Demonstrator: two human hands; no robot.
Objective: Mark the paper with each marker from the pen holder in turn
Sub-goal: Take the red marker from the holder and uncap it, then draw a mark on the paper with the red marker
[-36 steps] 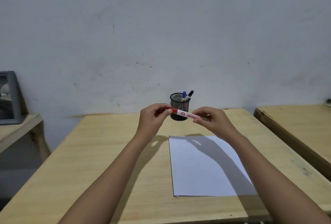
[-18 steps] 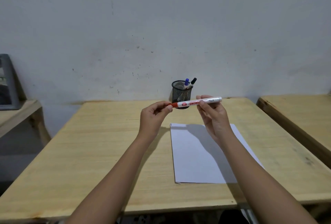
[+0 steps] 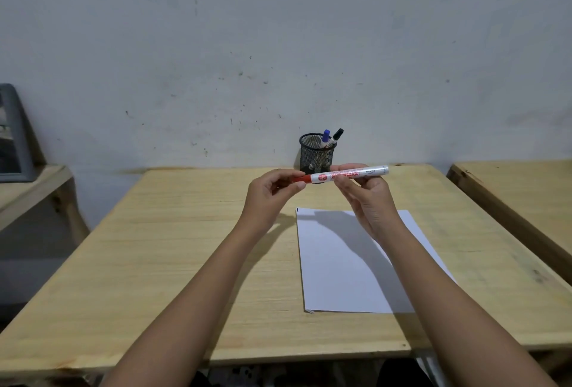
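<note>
Both hands grip a red marker above the wooden table.

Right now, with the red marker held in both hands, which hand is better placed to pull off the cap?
Left. The left hand pinches the red cap end of the red marker, while the right hand grips the white barrel, ready to write on the paper below.
</note>
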